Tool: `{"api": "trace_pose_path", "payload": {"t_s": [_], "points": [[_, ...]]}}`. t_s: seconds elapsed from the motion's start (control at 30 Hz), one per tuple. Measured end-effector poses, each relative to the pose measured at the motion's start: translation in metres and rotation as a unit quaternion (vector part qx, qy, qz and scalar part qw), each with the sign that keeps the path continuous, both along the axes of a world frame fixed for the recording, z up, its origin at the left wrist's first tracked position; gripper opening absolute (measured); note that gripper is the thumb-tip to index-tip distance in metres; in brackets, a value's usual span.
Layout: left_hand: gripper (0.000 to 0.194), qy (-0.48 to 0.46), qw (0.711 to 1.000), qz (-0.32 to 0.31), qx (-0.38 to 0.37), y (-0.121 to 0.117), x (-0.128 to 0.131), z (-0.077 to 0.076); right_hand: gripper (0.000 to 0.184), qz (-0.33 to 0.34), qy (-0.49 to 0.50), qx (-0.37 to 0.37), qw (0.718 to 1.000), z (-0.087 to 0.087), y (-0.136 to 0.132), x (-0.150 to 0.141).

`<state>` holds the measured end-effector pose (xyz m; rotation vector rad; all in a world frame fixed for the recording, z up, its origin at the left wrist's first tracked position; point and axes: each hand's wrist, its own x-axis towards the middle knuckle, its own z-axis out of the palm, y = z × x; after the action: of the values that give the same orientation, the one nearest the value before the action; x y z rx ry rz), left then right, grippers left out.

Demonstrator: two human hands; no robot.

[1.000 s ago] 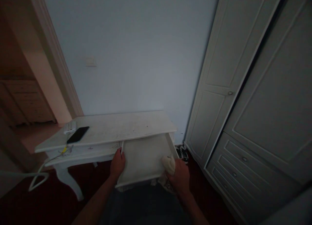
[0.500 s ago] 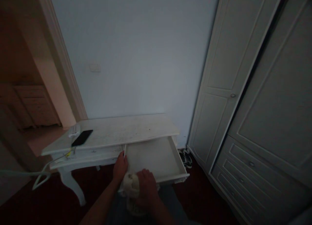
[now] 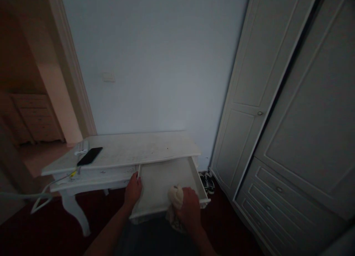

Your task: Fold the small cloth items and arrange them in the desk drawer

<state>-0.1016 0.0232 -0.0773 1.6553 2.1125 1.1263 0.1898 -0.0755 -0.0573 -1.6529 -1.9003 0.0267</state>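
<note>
- Right hand (image 3: 190,208) clutches a bunched pale cloth (image 3: 175,197) at the near edge of an open drawer (image 3: 163,182), the cloth bulging left of the fingers.
- Left hand (image 3: 133,189) grips the drawer's left side.
- Drawer extends from a white table (image 3: 144,147) (scuffed on top).
- Phone (image 3: 90,156) lies at the table's left end.

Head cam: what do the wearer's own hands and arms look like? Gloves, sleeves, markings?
Left hand and right hand both ungloved. Left forearm and right forearm bare as far as the view shows, no sleeves in sight. No watch, band, cable or marking visible on either; too dim to rule out rings or small marks.
</note>
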Motion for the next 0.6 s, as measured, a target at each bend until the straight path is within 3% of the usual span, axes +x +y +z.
{"api": "trace_pose_path", "payload": {"t_s": [0.17, 0.23, 0.3, 0.4, 0.6], "points": [[0.032, 0.000, 1.000, 0.001, -0.003, 0.001, 0.000, 0.000, 0.058, 0.138, -0.016, -0.037, 0.990, -0.020, -0.003, -0.096], [0.033, 0.002, 1.000, 0.002, -0.002, 0.001, -0.001, -0.001, 0.066, 0.170, -0.020, -0.051, 0.984, -0.024, -0.001, -0.115], [0.034, 0.004, 1.000, 0.003, -0.001, 0.002, -0.002, -0.003, 0.066, 0.183, -0.020, -0.055, 0.981, -0.023, 0.002, -0.116], [0.035, 0.004, 1.000, 0.002, 0.005, 0.003, -0.002, -0.005, 0.053, 0.170, -0.001, -0.027, 0.985, -0.020, 0.003, -0.084], [0.034, -0.014, 1.000, -0.004, 0.018, 0.002, -0.002, -0.006, 0.037, 0.028, 0.007, 0.018, 0.999, -0.009, 0.004, 0.034]]}}
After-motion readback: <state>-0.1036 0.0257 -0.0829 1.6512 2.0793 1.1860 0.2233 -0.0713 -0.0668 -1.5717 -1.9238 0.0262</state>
